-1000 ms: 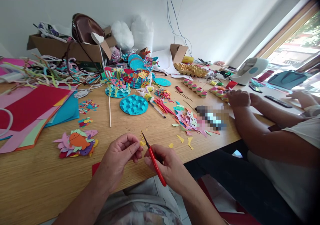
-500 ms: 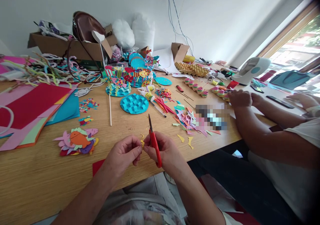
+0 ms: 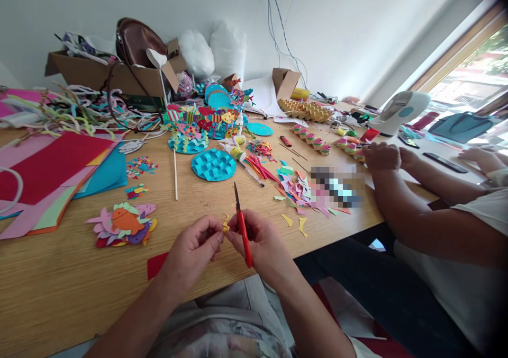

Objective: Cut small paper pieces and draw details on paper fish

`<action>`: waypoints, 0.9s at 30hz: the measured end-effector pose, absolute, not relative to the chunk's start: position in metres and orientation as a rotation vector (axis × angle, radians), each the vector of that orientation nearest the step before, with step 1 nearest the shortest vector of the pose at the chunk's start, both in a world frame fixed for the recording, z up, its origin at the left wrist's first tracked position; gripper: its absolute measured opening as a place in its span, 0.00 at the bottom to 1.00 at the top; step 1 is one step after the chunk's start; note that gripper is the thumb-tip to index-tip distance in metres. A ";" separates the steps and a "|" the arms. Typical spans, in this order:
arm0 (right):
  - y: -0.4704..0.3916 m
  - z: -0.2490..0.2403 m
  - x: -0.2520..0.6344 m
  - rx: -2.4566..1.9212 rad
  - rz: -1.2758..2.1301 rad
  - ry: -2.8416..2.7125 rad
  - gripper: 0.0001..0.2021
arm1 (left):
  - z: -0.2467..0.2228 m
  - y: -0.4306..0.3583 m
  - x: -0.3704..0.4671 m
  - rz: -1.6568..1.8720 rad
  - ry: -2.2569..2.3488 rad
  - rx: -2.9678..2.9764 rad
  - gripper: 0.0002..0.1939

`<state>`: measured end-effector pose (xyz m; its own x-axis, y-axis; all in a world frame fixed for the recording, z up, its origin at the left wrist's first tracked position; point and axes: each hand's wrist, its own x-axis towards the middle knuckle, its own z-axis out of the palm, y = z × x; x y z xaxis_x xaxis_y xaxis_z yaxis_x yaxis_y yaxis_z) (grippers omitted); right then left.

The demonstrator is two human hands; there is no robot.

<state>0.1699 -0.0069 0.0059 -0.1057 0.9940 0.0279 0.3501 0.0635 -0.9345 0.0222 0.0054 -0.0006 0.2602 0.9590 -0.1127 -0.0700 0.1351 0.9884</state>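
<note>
Near the front edge of the wooden tabletop (image 3: 71, 289), the left hand (image 3: 195, 244) pinched a small yellow paper piece (image 3: 226, 226) together with the right hand (image 3: 262, 240), which also grasped red-handled scissors (image 3: 243, 237) that, I judged, could tear it if this doubled grip let them swing.

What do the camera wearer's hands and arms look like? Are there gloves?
No gloves! The left hand and right hand are bare, and no rings or watch show. The left arm is bare too. The right arm has a pale sleeve edge.
</note>
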 end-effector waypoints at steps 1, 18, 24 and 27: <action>-0.009 0.008 0.170 -1.396 1.041 -1.596 0.05 | 0.000 0.005 0.021 0.989 1.008 1.118 0.08; -0.034 0.007 0.169 -1.471 0.832 -1.871 0.10 | 0.011 0.002 0.024 1.155 0.809 0.686 0.08; -0.033 0.007 0.168 -1.447 0.830 -1.869 0.08 | 0.011 0.000 0.025 1.123 0.795 0.704 0.08; -0.033 0.008 0.169 -1.447 0.844 -1.876 0.08 | 0.011 0.000 0.026 1.120 0.806 0.714 0.09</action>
<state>0.1687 -0.0327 0.0083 -0.2110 0.9735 0.0878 0.5801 0.1970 -0.7904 0.0256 -0.0004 0.0110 0.2245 0.9551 -0.1932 -0.4868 0.2817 0.8268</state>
